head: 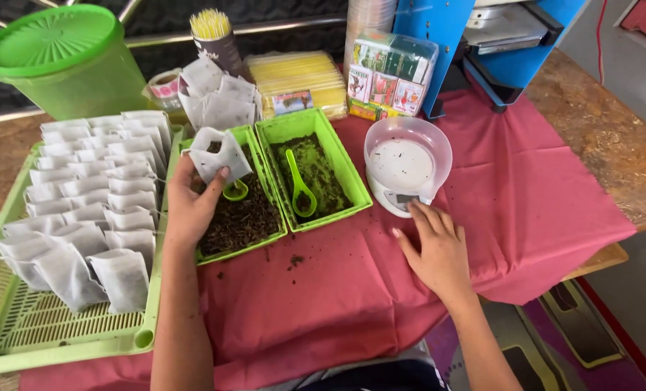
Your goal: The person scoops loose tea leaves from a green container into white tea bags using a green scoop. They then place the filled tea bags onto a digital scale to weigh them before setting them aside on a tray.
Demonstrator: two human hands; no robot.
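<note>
Lidded green bucket (62, 61), yellow-tipped sticks in a cup (216, 38), perhaps boxed packets (388, 76), blue machine (482, 36).

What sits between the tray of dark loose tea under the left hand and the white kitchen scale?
In the head view, a second green tray lies between the dark tea tray and the scale; it holds green powder and a green scoop.

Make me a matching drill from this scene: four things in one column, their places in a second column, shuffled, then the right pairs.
Things:
1. white filter bag
2. kitchen scale
3. green spoon
4. filled bags

Places:
A. in the tray of green powder
B. in the left hand
C. in rows on the slatted green tray
D. by the right hand's fingertips

Pairs: 1-B, 2-D, 3-A, 4-C
</note>
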